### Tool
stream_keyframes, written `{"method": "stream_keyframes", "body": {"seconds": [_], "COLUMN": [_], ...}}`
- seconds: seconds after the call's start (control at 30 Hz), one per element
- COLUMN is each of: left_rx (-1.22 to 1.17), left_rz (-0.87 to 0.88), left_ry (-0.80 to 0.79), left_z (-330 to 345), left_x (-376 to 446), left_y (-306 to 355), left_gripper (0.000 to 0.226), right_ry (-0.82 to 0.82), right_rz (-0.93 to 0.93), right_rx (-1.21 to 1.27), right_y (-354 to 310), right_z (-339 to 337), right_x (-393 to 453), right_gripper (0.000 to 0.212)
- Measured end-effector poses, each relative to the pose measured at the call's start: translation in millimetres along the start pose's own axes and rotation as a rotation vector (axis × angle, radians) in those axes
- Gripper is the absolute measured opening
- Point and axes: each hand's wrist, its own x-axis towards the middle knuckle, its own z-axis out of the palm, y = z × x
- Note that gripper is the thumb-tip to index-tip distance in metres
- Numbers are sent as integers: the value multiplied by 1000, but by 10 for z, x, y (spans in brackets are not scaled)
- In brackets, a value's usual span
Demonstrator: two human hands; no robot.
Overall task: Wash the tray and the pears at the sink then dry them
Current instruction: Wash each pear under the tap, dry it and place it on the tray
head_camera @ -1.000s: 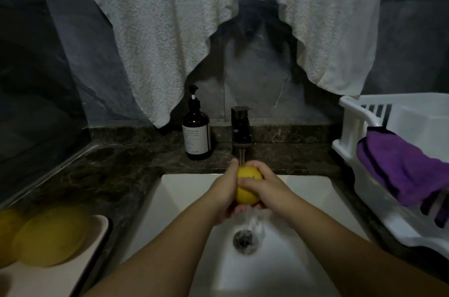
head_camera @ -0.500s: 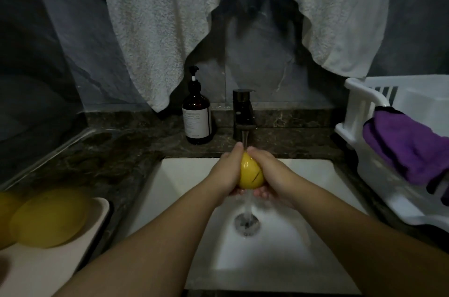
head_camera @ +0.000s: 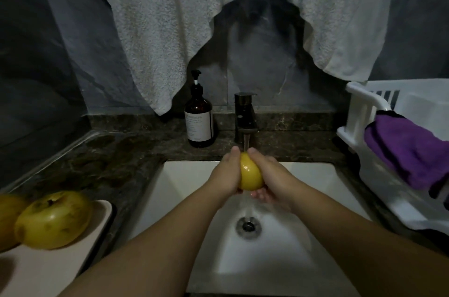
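Towel [head_camera: 184, 17]: white, hanging on the dark wall above the tap.
Sink [head_camera: 315, 199]: white basin set in a dark stone counter [head_camera: 116, 165], drain [head_camera: 248, 226] low in the middle.
Rack [head_camera: 359, 107]: white plastic, right of the sink, a purple cloth [head_camera: 408, 151] draped over its edge.
Tray [head_camera: 48, 270]: pale, on the counter left of the sink, holding 2 pears [head_camera: 53, 220], the far left one cut off by the edge of view.
Bottle [head_camera: 199, 122]: brown pump bottle, standing just left of the tap.
Tap [head_camera: 245, 119]: dark, water running down onto the fruit.
Left hand [head_camera: 227, 174]: curled round the left side of the pear, thumb on top.
Right hand [head_camera: 272, 177]: wrapped round the right side, fingers under it.
Pear [head_camera: 250, 173]: yellow, clasped between both hands, under the stream, above the basin.
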Motion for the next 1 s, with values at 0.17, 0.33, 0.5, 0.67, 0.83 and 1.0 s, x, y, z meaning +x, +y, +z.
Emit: {"method": "stream_keyframes", "body": {"seconds": [0.17,0.33,0.5,0.67,0.83,1.0], "left_rx": [-151,-205,-269,-215,-235,-222], "left_rz": [-144,-98,-181,-118,-185,-119], "left_ry": [-139,-137,-144,-121,-202,-131], "left_z": [-74,-60,-58,-15,-49,-30], "left_x": [-62,-52,-74,-64,-67,-38], "left_y": [-6,-13,5,-14,-49,-38], "left_gripper": [53,47,62,60,68,53], "right_ry": [8,69,117,45,82,88], "right_rz": [-114,-64,-284,-53,-116,26], "right_rx": [-54,69,-163,-25,-160,-45], "right_y": [5,-22,-67,-84,-89,-86], "right_z": [30,88,-7,30,17,66], "right_x": [-35,6,-61,-46,-52,-17], "right_gripper": [49,44,49,44,39,52]}}
